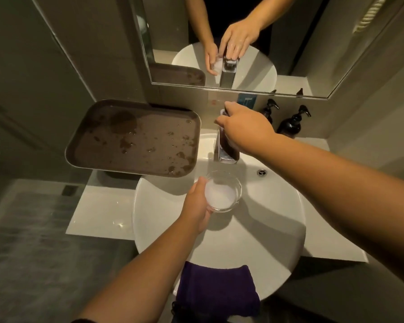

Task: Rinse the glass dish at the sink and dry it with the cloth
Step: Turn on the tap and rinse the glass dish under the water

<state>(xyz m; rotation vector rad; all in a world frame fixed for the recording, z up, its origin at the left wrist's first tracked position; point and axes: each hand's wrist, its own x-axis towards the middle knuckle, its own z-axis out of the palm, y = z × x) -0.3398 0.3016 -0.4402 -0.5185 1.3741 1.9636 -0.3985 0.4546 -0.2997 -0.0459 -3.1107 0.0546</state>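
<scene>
The left hand [197, 203] grips the glass dish [223, 193] over the middle of the sink [273, 220]; the right hand [243, 127] rests on the tap [226, 150] at the far rim, fingers bent over its lever.

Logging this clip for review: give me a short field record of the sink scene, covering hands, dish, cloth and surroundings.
left hand: left hand grips the glass dish by its rim, over the sink
right hand: right hand rests on top of the tap
dish contents: looks whitish inside; water or residue, cannot tell
water flow: none visible
cloth: purple cloth draped over the sink's near rim, untouched
tray: brown tray, wet spots, left of the tap
bottles: two dark pump bottles behind the sink, right
</scene>
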